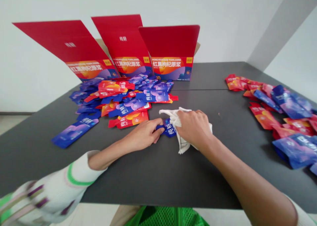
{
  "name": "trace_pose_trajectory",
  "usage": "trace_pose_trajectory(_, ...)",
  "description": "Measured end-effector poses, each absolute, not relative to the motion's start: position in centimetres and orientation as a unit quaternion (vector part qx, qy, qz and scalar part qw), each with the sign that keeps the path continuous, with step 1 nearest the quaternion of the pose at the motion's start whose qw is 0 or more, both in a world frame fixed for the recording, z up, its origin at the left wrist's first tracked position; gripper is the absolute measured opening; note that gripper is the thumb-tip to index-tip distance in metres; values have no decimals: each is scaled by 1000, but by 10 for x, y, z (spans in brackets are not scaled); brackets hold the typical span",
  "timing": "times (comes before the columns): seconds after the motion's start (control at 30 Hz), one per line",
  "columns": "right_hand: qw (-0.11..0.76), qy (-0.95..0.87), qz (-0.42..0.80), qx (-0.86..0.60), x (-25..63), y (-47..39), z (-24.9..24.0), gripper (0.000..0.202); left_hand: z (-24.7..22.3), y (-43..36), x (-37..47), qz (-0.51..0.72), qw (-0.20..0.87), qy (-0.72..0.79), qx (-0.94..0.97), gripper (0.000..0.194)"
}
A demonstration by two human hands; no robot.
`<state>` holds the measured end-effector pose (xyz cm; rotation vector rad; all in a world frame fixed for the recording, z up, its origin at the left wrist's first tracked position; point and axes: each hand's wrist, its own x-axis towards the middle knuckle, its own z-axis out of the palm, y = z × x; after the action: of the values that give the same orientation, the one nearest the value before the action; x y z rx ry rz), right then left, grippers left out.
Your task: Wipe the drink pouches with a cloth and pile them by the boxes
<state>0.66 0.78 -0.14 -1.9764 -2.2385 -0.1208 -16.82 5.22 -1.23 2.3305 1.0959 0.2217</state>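
Observation:
A blue pouch (170, 128) lies flat on the dark table between my hands, its right part hidden under a white cloth (183, 144). My left hand (146, 133) pinches the pouch's narrow spout end at its left. Pressed down on the cloth over the pouch is my right hand (194, 125), its fingers curled around the cloth. To the left of my hands, a heap of blue and red pouches (131, 106) reaches close to my left hand. One blue pouch (75, 131) sticks out at the heap's near left edge.
Behind the heap stand three red boxes with raised lids, a left one (91, 69), a middle one (132, 65) and a right one (170, 69). Another spread of red and blue pouches (292, 103) covers the right side of the table (153, 183).

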Motion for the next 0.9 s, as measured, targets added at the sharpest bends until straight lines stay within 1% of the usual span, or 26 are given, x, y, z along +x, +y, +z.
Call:
trace_pose_trajectory(0.07,75,-750,-47,-655,7,7,-1,22,-12,52,-168,81,276,409,866,19)
trace_pose_trajectory(0.2,62,-801,-12,-595,8,6,0,21,-13,52,-168,65,274,414,866,23)
trace_pose_trajectory(0.3,58,-764,-22,-643,10,7,0,24,-12,52,-168,80,272,407,869,19)
trace_pose_trajectory(0.37,61,-759,-38,-647,10,7,1,24,-11,52,-168,85,272,406,868,17)
trace_pose_trajectory(0.5,54,-808,-13,-586,7,5,1,22,-12,52,-169,60,280,413,865,23)
trace_pose_trajectory(0.63,62,-761,-40,-644,7,5,1,23,-13,52,-168,82,284,411,862,20)
trace_pose_trajectory(0.77,51,-799,-18,-599,6,5,1,21,-13,52,-168,71,279,412,865,23)
trace_pose_trajectory(0.9,64,-760,-33,-646,5,5,-1,21,-14,52,-168,86,276,408,866,21)
